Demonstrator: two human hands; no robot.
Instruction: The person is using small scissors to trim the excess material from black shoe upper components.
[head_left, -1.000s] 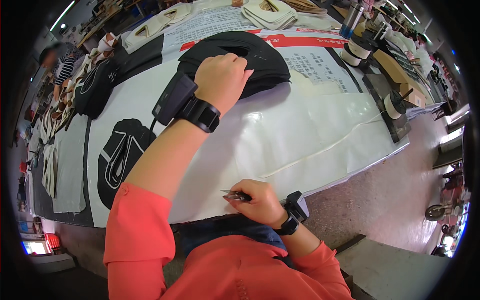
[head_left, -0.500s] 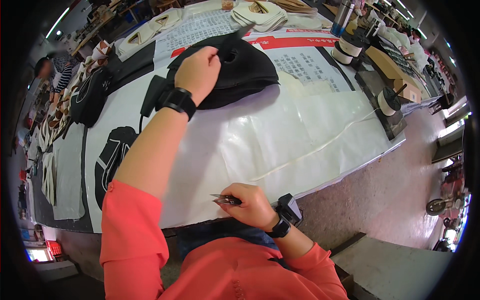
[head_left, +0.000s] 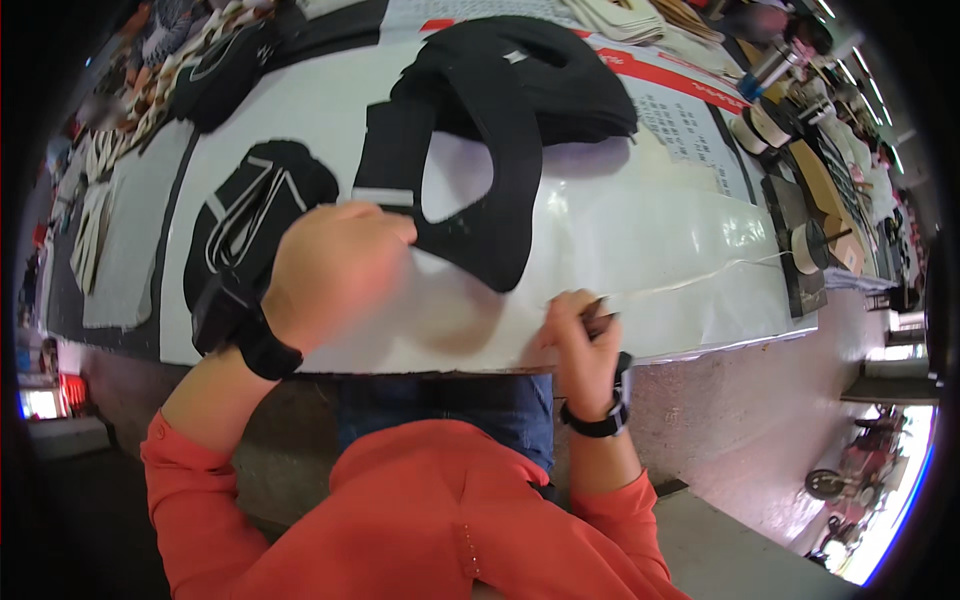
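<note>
black fabric piece (head_left: 480, 190) pulled nearer, white worktable (head_left: 640, 250), busy workshop

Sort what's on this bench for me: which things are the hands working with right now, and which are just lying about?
In hand:
- black fabric piece, its lower end under the left hand
- small dark tool pinched in the right hand
- white thread running from near that tool toward the spool

Lying about:
- black piece with white stripes
- printed sheet
- stack of pale pieces
</note>
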